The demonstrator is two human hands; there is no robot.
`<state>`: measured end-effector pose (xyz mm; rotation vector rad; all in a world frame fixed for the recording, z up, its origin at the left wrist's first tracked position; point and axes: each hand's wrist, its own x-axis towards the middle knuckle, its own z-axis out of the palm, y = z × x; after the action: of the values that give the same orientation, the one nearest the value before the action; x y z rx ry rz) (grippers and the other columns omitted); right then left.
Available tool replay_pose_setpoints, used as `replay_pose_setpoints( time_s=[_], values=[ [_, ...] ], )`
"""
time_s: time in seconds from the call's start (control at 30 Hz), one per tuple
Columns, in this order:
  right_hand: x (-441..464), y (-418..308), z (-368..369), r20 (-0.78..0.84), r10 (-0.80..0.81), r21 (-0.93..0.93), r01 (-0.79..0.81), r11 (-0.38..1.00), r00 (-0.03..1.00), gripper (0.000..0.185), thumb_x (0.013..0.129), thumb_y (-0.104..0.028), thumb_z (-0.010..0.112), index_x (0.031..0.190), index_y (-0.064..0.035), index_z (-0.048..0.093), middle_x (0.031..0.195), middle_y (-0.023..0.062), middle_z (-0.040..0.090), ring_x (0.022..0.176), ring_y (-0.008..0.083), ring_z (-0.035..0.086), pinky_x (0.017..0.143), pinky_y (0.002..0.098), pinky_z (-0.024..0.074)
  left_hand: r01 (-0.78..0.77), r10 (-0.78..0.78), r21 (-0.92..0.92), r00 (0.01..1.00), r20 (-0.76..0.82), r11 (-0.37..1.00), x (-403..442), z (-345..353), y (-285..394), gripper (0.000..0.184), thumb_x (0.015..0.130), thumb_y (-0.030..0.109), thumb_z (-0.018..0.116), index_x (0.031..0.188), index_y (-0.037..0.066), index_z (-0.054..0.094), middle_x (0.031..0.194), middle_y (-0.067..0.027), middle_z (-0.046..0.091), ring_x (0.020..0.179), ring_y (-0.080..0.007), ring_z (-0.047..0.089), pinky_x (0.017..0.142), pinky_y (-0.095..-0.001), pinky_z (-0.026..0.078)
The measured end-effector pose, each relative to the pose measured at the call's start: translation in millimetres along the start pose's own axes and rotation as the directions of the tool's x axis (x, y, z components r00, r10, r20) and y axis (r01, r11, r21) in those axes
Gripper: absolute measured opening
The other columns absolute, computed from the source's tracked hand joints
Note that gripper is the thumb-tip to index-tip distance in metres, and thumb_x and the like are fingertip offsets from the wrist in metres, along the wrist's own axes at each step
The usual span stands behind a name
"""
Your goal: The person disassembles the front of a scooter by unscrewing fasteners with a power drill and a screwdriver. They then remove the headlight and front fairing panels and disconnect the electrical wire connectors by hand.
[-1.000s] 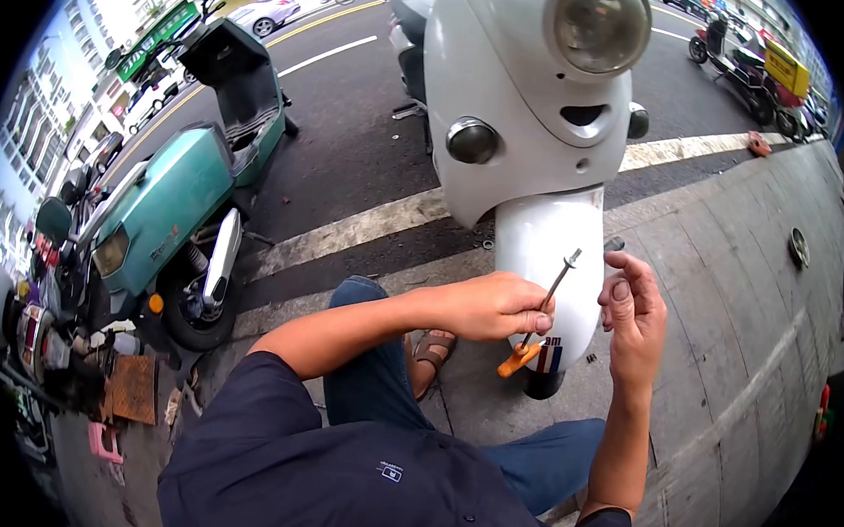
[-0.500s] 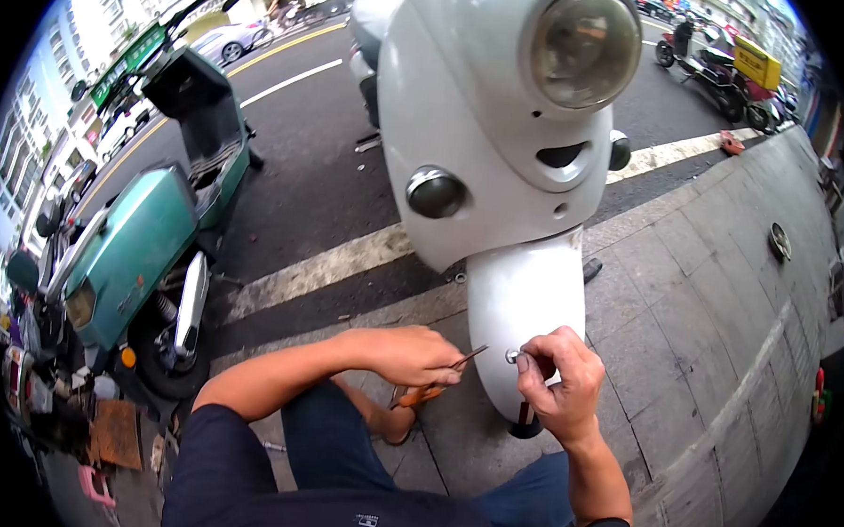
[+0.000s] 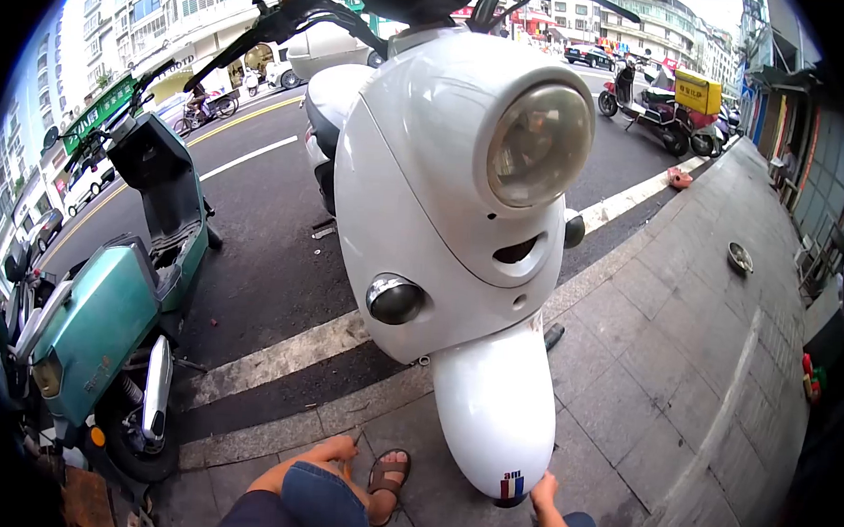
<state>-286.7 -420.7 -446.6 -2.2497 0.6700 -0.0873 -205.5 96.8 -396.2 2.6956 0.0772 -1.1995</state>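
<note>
My left hand (image 3: 339, 447) is closed beside my knee, left of the sandalled foot (image 3: 390, 477). A sliver of the orange-handled screwdriver (image 3: 346, 468) shows under its fingers; the rest is hidden. My right hand (image 3: 545, 491) is at the lower right edge of the white front fender (image 3: 496, 408), near its striped sticker (image 3: 512, 484). Its fingertips are hidden by the fender's edge, so what they hold cannot be seen. Above stands the white scooter (image 3: 426, 179), with its round headlight (image 3: 542, 146) facing me.
A green scooter (image 3: 109, 316) stands at the left. On the pavement (image 3: 623, 395) to the right lies a round dish-like object (image 3: 740, 259). Further off are a red object (image 3: 679, 178) and a parked scooter with a yellow box (image 3: 697, 91). Vehicles and a cyclist are on the road.
The view has tilted up, showing the handlebars. My right hand has gone from in front of the fender to its lower right edge. My left hand has drawn away from the fender towards my knee.
</note>
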Motion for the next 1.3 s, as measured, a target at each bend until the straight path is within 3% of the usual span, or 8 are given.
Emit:
replay_pose_setpoints(
  time_s=[0.1, 0.2, 0.37, 0.5, 0.67, 0.8, 0.97, 1.3],
  values=[
    [-6, 25, 16, 0.037, 0.065, -0.125, -0.06, 0.99, 0.997, 0.019, 0.077, -0.019, 0.063, 0.084, -0.002, 0.068, 0.081, 0.0241, 0.067, 0.078, 0.0401, 0.067, 0.072, 0.045, 0.052, -0.037, -0.014, -0.305, 0.986, -0.164, 0.952, -4, -25, 9, 0.046, 0.09, 0.039, 0.06, 0.118, 0.003, 0.061, 0.087, -0.0166, 0.07, 0.072, -0.0265, 0.069, 0.063, -0.04, 0.055],
    [3, 26, 15, 0.12, 0.113, -0.243, -0.081, 0.967, 0.986, 0.017, 0.079, -0.019, 0.062, 0.083, -0.0046, 0.07, 0.079, 0.019, 0.07, 0.074, 0.0323, 0.069, 0.066, 0.0411, 0.0537, -0.437, 0.098, -0.746, 0.886, -0.453, 0.503, 6, -117, 21, 0.037, 0.095, 0.029, 0.059, 0.123, 0.005, 0.056, 0.087, -0.0059, 0.063, 0.066, -0.0136, 0.06, 0.056, -0.0292, 0.051],
    [62, -3, -17, 0.574, 0.292, -0.332, -0.108, 0.937, 0.765, 0.033, 0.089, -0.036, 0.061, 0.093, -0.0048, 0.071, 0.078, 0.0074, 0.071, 0.061, 0.0167, 0.067, 0.058, 0.0329, 0.0554, -0.902, 0.04, -0.24, 0.272, -0.961, 0.359, -191, -341, 142, 0.031, 0.097, 0.024, 0.053, 0.118, 0.003, 0.061, 0.097, -0.0028, 0.066, 0.079, -0.0088, 0.058, 0.068, -0.0246, 0.049],
    [184, -132, -98, -0.05, -0.21, -0.037, 0.208, 0.977, 0.976, 0.031, 0.085, -0.03, 0.062, 0.092, -0.0011, 0.069, 0.088, 0.0199, 0.068, 0.084, 0.0357, 0.066, 0.076, 0.0448, 0.0512, -0.849, 0.107, 0.191, -0.159, -0.982, 0.492, -272, -430, 212, 0.047, 0.096, 0.029, 0.054, 0.129, -0.004, 0.051, 0.12, -0.0233, 0.062, 0.112, -0.0297, 0.06, 0.097, -0.0348, 0.043],
    [93, -495, -296, -0.645, -0.684, 0.162, 0.935, 0.315, 0.342, 0.013, 0.091, -0.013, 0.061, 0.094, -0.0016, 0.065, 0.083, 0.0119, 0.063, 0.074, 0.0221, 0.063, 0.066, 0.0314, 0.0489, -0.753, -0.114, 0.101, -0.228, -0.967, 0.651, -273, -456, 259, 0.049, 0.1, 0.041, 0.041, 0.125, 0.002, 0.057, 0.113, -0.0234, 0.065, 0.105, -0.0387, 0.062, 0.091, -0.0426, 0.045],
    [44, -647, -328, -0.431, -0.9, -0.218, 0.975, 0.044, -0.056, 0.027, 0.089, -0.032, 0.06, 0.099, -0.008, 0.069, 0.104, 0.0098, 0.063, 0.105, 0.0285, 0.058, 0.09, 0.0423, 0.0467, -0.781, -0.203, 0.088, -0.266, -0.942, 0.618, -269, -456, 264, 0.046, 0.1, 0.041, 0.041, 0.119, 0.005, 0.062, 0.107, -0.0219, 0.067, 0.101, -0.0388, 0.063, 0.089, -0.0427, 0.047],
    [41, -716, -315, 0.026, -0.997, -0.486, 0.872, 0.053, 0.076, 0.039, 0.086, -0.042, 0.06, 0.105, -0.0088, 0.07, 0.115, 0.0146, 0.061, 0.114, 0.0304, 0.056, 0.1, 0.0407, 0.0424, -0.819, -0.17, 0.129, -0.266, -0.949, 0.559, -269, -463, 261, 0.041, 0.099, 0.035, 0.043, 0.117, 0.005, 0.064, 0.105, -0.0207, 0.068, 0.099, -0.0372, 0.064, 0.087, -0.041, 0.048],
    [53, -745, -309, 0.131, -0.97, -0.467, 0.876, 0.121, 0.204, 0.038, 0.082, -0.034, 0.062, 0.113, -0.0128, 0.07, 0.121, 0.0099, 0.064, 0.118, 0.0273, 0.057, 0.099, 0.0405, 0.0462, -0.722, -0.261, 0.053, -0.317, -0.912, 0.69, -272, -458, 275, 0.036, 0.099, 0.03, 0.041, 0.114, 0.007, 0.065, 0.102, -0.0207, 0.068, 0.097, -0.0385, 0.064, 0.086, -0.043, 0.048]
  ],
)
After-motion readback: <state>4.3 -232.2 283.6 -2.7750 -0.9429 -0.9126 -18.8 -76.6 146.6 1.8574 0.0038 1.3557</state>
